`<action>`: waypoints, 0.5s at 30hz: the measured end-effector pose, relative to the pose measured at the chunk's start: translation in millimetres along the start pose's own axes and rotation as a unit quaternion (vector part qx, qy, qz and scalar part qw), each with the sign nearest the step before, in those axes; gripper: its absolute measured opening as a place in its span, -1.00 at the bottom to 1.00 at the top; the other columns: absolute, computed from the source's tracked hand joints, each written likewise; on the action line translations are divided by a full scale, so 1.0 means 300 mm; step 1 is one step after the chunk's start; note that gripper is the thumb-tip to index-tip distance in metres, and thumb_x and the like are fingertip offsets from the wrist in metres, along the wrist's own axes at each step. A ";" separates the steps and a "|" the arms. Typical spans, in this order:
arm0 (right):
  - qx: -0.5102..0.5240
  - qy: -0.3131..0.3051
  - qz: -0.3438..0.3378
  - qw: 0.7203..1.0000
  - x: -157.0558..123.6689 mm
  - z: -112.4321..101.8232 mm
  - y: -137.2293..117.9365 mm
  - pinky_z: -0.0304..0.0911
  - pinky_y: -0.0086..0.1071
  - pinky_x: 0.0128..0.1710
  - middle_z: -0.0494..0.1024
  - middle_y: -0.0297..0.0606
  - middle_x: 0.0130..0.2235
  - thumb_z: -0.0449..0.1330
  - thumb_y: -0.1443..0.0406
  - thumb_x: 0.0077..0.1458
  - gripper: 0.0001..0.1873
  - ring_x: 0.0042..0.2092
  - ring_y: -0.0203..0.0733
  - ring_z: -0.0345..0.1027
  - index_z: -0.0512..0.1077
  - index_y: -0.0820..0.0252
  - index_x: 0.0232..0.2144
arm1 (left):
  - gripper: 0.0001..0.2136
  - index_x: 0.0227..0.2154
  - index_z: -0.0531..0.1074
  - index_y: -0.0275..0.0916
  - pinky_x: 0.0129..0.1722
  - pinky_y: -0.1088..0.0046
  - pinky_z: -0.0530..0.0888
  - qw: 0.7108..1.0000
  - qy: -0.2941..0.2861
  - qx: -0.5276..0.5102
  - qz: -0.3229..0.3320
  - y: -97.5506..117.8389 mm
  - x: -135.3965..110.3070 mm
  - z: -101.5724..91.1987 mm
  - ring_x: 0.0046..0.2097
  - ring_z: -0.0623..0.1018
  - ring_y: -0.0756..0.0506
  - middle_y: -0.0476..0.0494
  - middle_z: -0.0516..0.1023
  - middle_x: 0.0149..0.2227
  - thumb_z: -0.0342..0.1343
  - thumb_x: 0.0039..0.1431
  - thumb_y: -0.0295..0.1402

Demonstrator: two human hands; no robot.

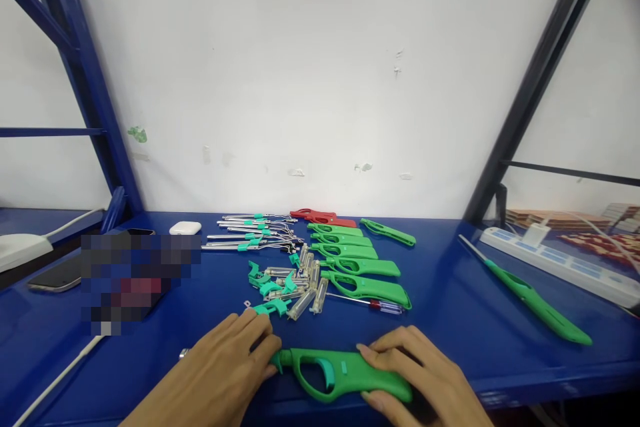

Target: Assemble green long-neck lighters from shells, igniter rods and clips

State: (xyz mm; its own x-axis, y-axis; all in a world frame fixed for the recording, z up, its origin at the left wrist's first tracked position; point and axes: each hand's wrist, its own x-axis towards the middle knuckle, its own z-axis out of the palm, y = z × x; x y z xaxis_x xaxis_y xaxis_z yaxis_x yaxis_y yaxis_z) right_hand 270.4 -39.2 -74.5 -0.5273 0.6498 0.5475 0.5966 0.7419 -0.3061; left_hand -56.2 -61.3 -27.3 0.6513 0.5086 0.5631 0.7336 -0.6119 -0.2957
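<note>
A green utility lighter (pixel 350 373) with a teal trigger lies sideways near the table's front edge, between my two hands. My left hand (pixel 220 360) is closed round its nozzle end, and a bit of metal tip shows beyond the knuckles. My right hand (pixel 425 370) grips the butt of the handle between thumb and fingers. Just past the hands lie several clear fuel tanks (pixel 303 303) and teal plastic parts (pixel 273 307). Several green handle shells (pixel 370 288) are lined up behind the lighter, and a screwdriver (pixel 385 307) rests by the nearest one.
Metal nozzle rods (pixel 235 247) with wires and red handle shells (pixel 330 220) lie toward the wall. On the right are another green lighter (pixel 537 307) and a white power strip (pixel 560 267). A white case (pixel 185 228), a phone (pixel 55 277) and a cable (pixel 60 377) occupy the left.
</note>
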 end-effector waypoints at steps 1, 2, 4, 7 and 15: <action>-0.004 0.000 0.003 1.000 -0.003 0.000 0.003 0.58 -0.39 -0.11 0.68 -0.30 -0.07 0.40 0.20 0.36 -0.68 -0.10 -0.13 0.64 0.56 -0.10 0.13 | -0.60 -0.19 0.54 -0.07 -0.09 0.39 0.59 1.000 0.001 -0.007 -0.003 0.004 0.004 0.000 -0.23 0.71 -0.15 -0.02 0.71 -0.24 -0.15 0.33 -0.63; -0.011 -0.002 0.006 1.000 -0.006 0.000 0.007 0.58 -0.39 -0.10 0.67 -0.29 -0.06 0.42 0.20 0.34 -0.65 -0.10 -0.12 0.64 0.55 -0.11 0.14 | -0.62 -0.15 0.55 -0.08 -0.07 0.40 0.59 1.000 0.001 -0.015 -0.005 0.010 0.009 0.000 -0.21 0.71 -0.14 -0.01 0.72 -0.22 -0.14 0.37 -0.61; -0.033 -0.017 0.007 0.999 -0.010 0.000 0.013 0.59 -0.39 -0.10 0.66 -0.29 -0.06 0.44 0.18 0.32 -0.58 -0.09 -0.11 0.65 0.52 -0.14 0.18 | -0.66 -0.10 0.54 -0.08 -0.06 0.44 0.58 0.999 0.004 -0.033 -0.010 0.025 0.019 0.000 -0.22 0.70 -0.10 0.02 0.72 -0.20 -0.15 0.49 -0.52; -0.064 -0.036 -0.002 0.997 -0.014 -0.002 0.021 0.61 -0.39 -0.14 0.65 -0.30 -0.06 0.41 0.15 0.34 -0.57 -0.11 -0.12 0.66 0.49 -0.17 0.20 | -0.65 -0.01 0.51 -0.09 -0.04 0.44 0.58 0.999 0.028 -0.031 -0.021 0.045 0.026 0.009 -0.17 0.71 -0.09 0.05 0.73 -0.16 -0.22 0.63 -0.40; -0.114 -0.028 -0.055 0.991 -0.014 0.012 0.018 0.62 -0.35 -0.14 0.69 -0.28 -0.11 0.20 0.02 0.49 -0.65 -0.16 -0.11 0.67 0.48 -0.07 0.20 | -0.53 0.29 0.40 -0.12 0.22 0.40 0.52 0.999 -0.042 -0.006 0.005 0.038 -0.025 0.060 0.09 0.66 -0.11 0.02 0.70 0.09 -0.09 0.44 -0.61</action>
State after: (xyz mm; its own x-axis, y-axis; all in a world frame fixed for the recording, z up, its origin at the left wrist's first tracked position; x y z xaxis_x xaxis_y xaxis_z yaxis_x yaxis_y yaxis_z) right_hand 273.5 -37.2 -81.4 -0.6258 0.5792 0.5224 0.6514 0.7565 -0.0582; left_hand -49.2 -61.2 -48.8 0.6724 0.5517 0.4934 0.7253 -0.6241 -0.2905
